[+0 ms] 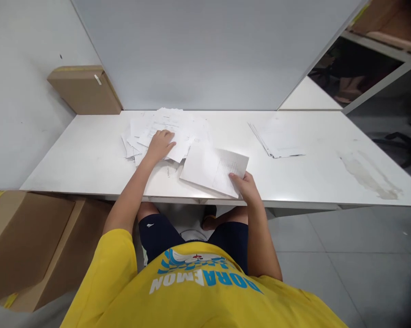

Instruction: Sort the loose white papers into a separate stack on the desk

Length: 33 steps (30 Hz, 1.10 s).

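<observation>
Seemingly partway through, the person's left hand [160, 145] lies flat and open on the loose heap of papers [164, 132] still unsorted, while the right hand [245, 184] pinches a sheet [212, 168] by its corner, a neat stack [276, 141] lying well apart on the table [89, 155].

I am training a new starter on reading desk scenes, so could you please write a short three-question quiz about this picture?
1. True or false: the left hand rests on the loose pile of papers.
2. What does the right hand grip? A) a pen B) a sheet of paper C) a box
3. Fill in: the neat stack of sheets lies on the white table to the person's ____.

Key
1. True.
2. B, held at its near right corner.
3. Right, apart from both hands.
</observation>
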Motion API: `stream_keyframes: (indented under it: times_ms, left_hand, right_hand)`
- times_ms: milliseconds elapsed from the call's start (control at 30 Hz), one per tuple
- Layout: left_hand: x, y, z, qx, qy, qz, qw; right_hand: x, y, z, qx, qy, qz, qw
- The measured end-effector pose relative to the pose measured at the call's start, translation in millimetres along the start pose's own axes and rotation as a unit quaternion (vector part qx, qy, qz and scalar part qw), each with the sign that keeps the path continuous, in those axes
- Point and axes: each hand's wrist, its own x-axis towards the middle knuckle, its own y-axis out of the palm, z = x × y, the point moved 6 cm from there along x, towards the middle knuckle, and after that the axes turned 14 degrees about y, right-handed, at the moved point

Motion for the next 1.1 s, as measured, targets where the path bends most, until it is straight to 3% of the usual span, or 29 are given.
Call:
stream_keyframes:
  times_ms: [267, 400, 500, 567, 633, 767, 867, 1000, 1100]
  left_hand:
    - [2.4, 4.6, -24.4, 0.052, -0.02, 0.038, 0.998]
    - [6.3, 4.7, -18.4, 0.049, -0.011, 0.016, 0.999]
    - [5.9, -5.1, -22.7, 0.012, -0.015, -0.03, 0.999]
    - [0.0, -14.3, -43.9, -0.017, -0.004, -0.08, 0.997]
    - [-11.5, -16.4, -83.0, -0.043, 0.034, -0.104, 0.993]
    - [-42.4, 15.5, -186.5, -0.06, 0.132, -0.01, 0.989]
    - [-58.2, 43.0, -239.3, -0.059, 0.129, 0.027, 0.989]
    - [-63.1, 59.6, -260.1, -0.129, 0.127, 0.014, 0.983]
    - [-68.7, 48.7, -235.2, -0.148, 0.092, -0.107, 0.979]
  right_hand:
    - [-8.7, 11.3, -14.5, 0.013, 0.017, 0.026, 0.999]
    - [-14.0, 10.0, -13.6, 0.015, 0.003, 0.036, 0.999]
    - [-18.9, 7.5, -13.8, 0.021, 0.001, 0.036, 0.999]
    - [-22.5, 8.2, -15.9, 0.035, 0.005, 0.036, 0.999]
    - [-26.4, 12.6, -19.1, 0.051, 0.012, 0.044, 0.998]
    - [-36.7, 28.8, -21.9, 0.079, 0.018, 0.098, 0.992]
    - [-45.1, 29.3, -17.9, 0.132, -0.009, 0.131, 0.983]
    - [-51.0, 9.3, -21.3, 0.107, -0.011, 0.105, 0.989]
    - [-57.4, -0.3, -19.3, 0.007, -0.037, 0.096, 0.995]
